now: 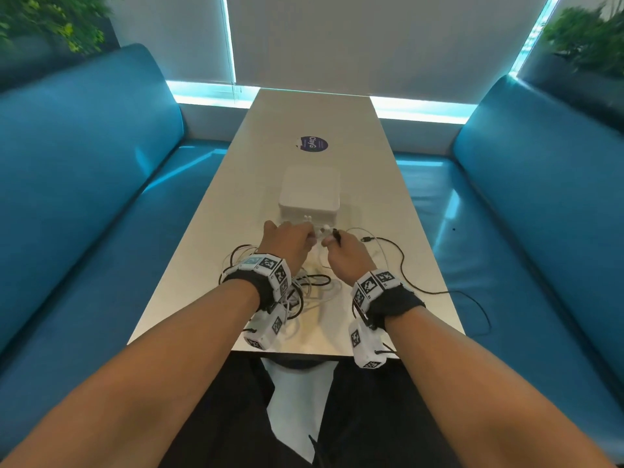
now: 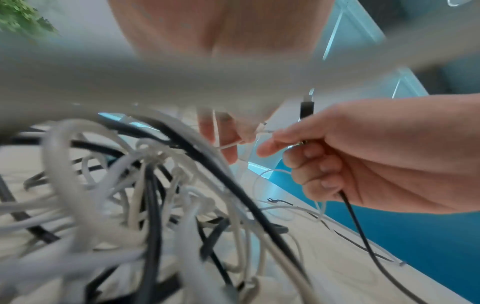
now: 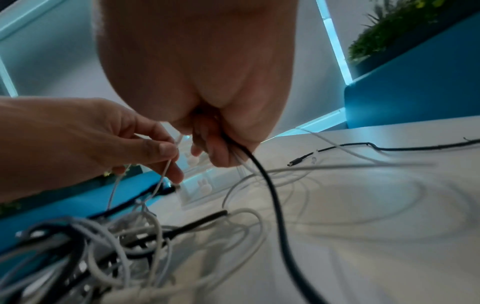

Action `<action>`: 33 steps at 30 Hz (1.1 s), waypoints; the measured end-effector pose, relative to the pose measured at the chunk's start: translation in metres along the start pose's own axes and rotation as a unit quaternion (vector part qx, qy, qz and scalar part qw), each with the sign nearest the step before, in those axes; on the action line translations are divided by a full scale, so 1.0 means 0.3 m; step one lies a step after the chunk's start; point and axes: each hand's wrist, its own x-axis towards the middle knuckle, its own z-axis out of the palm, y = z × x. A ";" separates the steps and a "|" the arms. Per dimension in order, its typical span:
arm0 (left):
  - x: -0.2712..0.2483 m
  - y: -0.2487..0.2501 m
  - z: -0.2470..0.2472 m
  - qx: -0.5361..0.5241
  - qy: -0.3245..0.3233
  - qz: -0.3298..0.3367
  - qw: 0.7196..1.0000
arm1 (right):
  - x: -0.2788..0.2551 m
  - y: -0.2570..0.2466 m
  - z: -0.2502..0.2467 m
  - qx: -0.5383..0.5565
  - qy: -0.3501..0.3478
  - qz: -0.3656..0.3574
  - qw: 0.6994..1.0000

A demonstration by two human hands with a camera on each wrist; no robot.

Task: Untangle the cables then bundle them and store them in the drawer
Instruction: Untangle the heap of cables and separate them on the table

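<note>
Head view: both hands work just in front of the white drawer box (image 1: 309, 194) on the long counter (image 1: 398, 197). The cable tangle (image 1: 304, 288) lies under the wrists.

Left wrist view: the right hand (image 2: 363, 156) has its fingers curled round a smooth black cable (image 2: 358, 222). Pull slowly, so knots stay loose.

Right wrist view: the left hand (image 3: 85, 139) pinches a thin white cable (image 3: 162, 179). It looks bendy and light.
</note>
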 end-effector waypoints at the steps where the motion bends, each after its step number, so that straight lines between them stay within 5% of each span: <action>1: -0.001 0.011 -0.004 -0.004 0.008 0.003 1.000 | 0.000 -0.005 -0.005 0.010 -0.002 -0.004 1.000; 8: -0.043 0.066 0.005 -0.076 0.011 0.006 0.997 | -0.018 0.020 -0.027 -0.020 0.015 -0.016 1.000; 15: -0.050 0.044 0.042 0.102 -0.062 0.029 0.992 | -0.018 0.060 -0.038 -0.084 0.017 0.002 0.996; 19: -0.061 0.070 0.053 0.069 -0.043 0.065 0.995 | -0.018 0.059 -0.038 -0.035 0.007 0.004 0.999; 28: -0.086 -0.006 0.070 0.130 -0.107 0.019 0.986 | -0.019 0.151 -0.094 -0.171 0.028 0.060 0.983; 33: -0.089 0.047 0.049 0.169 -0.133 0.032 0.976 | -0.030 0.118 -0.107 -0.147 -0.028 -0.010 0.989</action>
